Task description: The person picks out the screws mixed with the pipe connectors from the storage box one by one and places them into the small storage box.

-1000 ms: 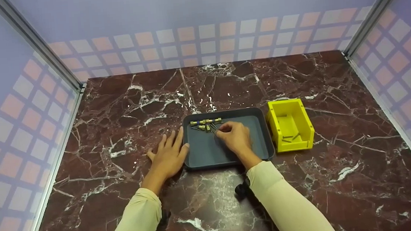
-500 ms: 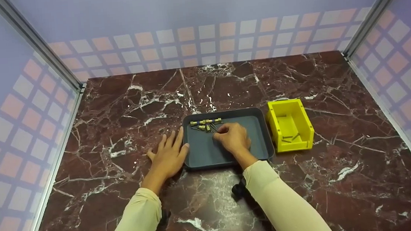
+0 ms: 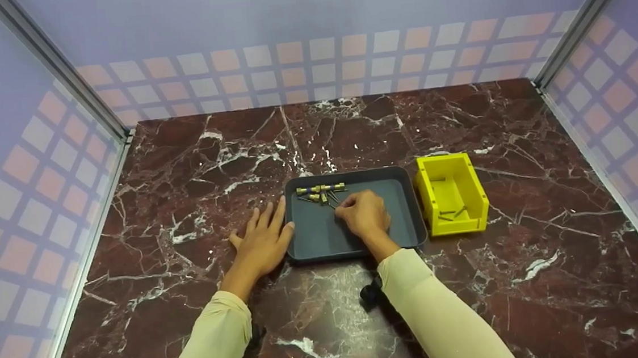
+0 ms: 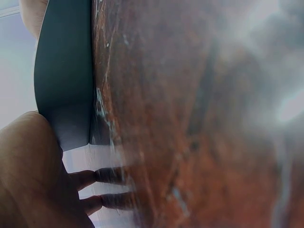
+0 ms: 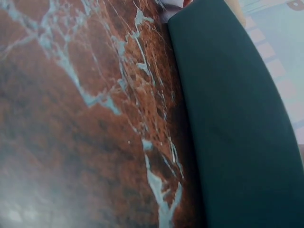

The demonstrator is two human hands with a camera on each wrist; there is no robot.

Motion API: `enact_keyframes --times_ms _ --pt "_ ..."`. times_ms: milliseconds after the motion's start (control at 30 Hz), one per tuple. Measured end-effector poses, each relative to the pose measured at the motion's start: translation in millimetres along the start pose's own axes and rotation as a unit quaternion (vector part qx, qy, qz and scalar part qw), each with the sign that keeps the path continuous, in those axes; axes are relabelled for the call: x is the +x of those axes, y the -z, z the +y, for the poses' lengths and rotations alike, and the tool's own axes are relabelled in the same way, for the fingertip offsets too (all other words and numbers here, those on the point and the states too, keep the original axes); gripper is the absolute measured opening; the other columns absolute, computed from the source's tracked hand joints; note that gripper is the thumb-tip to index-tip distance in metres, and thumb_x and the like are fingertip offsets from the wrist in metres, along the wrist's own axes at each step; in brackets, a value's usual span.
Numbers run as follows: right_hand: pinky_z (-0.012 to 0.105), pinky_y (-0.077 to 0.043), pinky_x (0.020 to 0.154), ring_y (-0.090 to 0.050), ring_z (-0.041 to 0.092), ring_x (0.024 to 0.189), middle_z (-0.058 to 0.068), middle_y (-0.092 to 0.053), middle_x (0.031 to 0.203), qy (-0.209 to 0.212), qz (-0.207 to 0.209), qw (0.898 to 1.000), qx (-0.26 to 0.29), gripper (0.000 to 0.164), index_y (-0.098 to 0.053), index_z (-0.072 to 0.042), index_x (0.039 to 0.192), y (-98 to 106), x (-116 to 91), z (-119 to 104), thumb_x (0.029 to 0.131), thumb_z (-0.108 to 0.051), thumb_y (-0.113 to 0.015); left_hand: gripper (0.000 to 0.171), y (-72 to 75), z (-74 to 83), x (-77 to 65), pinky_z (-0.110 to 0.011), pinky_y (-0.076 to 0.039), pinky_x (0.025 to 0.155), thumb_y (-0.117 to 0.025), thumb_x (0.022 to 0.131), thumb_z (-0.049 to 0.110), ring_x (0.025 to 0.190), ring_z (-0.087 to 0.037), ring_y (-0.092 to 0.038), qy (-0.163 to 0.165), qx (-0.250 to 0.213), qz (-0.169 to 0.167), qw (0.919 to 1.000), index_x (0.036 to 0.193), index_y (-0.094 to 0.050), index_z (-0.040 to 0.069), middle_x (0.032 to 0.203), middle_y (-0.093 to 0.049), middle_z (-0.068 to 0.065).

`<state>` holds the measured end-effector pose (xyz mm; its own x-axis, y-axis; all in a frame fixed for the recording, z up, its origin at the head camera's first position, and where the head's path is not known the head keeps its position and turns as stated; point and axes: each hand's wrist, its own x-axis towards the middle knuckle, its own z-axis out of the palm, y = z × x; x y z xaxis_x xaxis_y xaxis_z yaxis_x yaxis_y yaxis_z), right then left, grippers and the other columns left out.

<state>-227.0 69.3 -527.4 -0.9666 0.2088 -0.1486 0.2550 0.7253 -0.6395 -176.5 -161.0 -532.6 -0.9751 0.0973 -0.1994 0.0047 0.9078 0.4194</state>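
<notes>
A shallow dark grey tray [image 3: 318, 241] lies on the marbled table. My right hand [image 3: 366, 215] is inside it, thumb and forefinger pinching a thin metal screw [image 3: 331, 205] beside the pile; the hand covers part of the screw. Brass fittings [image 3: 320, 189] with blue bands and several loose screws [image 3: 333, 196] lie at the tray's back left. With fingers spread, my left hand [image 3: 260, 241] rests against the tray's left side. The left wrist view has that hand [image 4: 26, 161] at the tray's outer wall [image 4: 66, 71]. Only the tray's front wall [image 5: 232, 114] fills the right wrist view.
Right of the tray stands a yellow bin [image 3: 478, 189], with several screws [image 3: 451, 214] near its front. Patterned panels [image 3: 321, 65] enclose the table [image 3: 193, 172] at the back and both sides.
My right hand has shifted slightly toward the front of the tray, its fingertips drawing in from the pile. The left hand, tray and bin have not moved.
</notes>
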Motion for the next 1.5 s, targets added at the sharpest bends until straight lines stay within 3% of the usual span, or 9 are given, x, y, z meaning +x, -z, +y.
enact_keyframes --times_ms 400,700,833,1100,1367,1500 --pt "0.043 -0.053 0.068 -0.069 0.020 0.083 -0.007 -0.077 0.089 -0.004 -0.006 1.000 0.007 0.007 -0.077 -0.031 0.069 4 0 3 0.074 -0.036 -0.079 0.064 0.7 2.3 0.5 -0.082 -0.006 0.109 -0.024 0.107 0.059 0.160 -0.034 -0.008 0.004 0.009 0.000 1.0000 0.164 -0.002 0.041 0.173 -0.014 -0.001" --pt "0.038 -0.053 0.069 -0.069 0.022 0.079 -0.003 -0.078 0.086 0.032 0.006 0.999 0.038 0.008 -0.080 -0.024 0.073 14 2 5 0.075 -0.031 -0.076 0.063 1.1 4.3 0.9 -0.082 -0.003 0.108 -0.026 0.107 0.058 0.160 -0.036 -0.007 0.007 -0.002 -0.001 1.0000 0.164 -0.002 0.042 0.173 -0.015 -0.001" --pt "0.034 -0.051 0.071 -0.067 0.023 0.078 -0.001 -0.077 0.080 0.052 0.010 0.996 0.072 0.009 -0.081 -0.018 0.074 17 4 8 0.075 -0.025 -0.076 0.064 0.6 3.3 0.6 -0.081 -0.005 0.108 -0.025 0.107 0.058 0.160 -0.036 -0.009 0.006 0.003 0.002 1.0000 0.164 -0.002 0.042 0.173 -0.015 -0.001" --pt "0.024 -0.045 0.058 -0.057 0.011 0.059 -0.004 -0.071 0.069 0.041 -0.009 0.986 0.159 0.007 -0.079 -0.012 0.076 29 1 10 0.079 -0.018 -0.077 0.063 0.7 2.7 0.4 -0.082 -0.003 0.109 -0.025 0.107 0.059 0.160 -0.036 -0.007 0.008 -0.002 0.002 1.0000 0.163 -0.001 0.044 0.173 -0.014 0.000" --pt "0.027 -0.045 0.063 -0.057 0.017 0.072 0.002 -0.070 0.089 0.051 0.001 0.982 0.180 0.008 -0.079 -0.013 0.080 52 -6 10 0.080 -0.021 -0.077 0.063 0.2 1.9 -0.1 -0.081 -0.004 0.109 -0.025 0.107 0.059 0.160 -0.035 -0.008 0.008 0.000 0.002 1.0000 0.163 -0.001 0.044 0.173 -0.014 0.000" --pt "0.025 -0.045 0.059 -0.056 0.014 0.068 0.004 -0.070 0.090 0.056 0.008 0.973 0.225 0.009 -0.080 -0.009 0.082 67 -8 13 0.080 -0.017 -0.077 0.063 0.1 1.2 -0.5 -0.082 -0.004 0.109 -0.025 0.107 0.059 0.160 -0.036 -0.008 0.005 -0.004 0.001 1.0000 0.164 -0.002 0.043 0.173 -0.015 0.000"
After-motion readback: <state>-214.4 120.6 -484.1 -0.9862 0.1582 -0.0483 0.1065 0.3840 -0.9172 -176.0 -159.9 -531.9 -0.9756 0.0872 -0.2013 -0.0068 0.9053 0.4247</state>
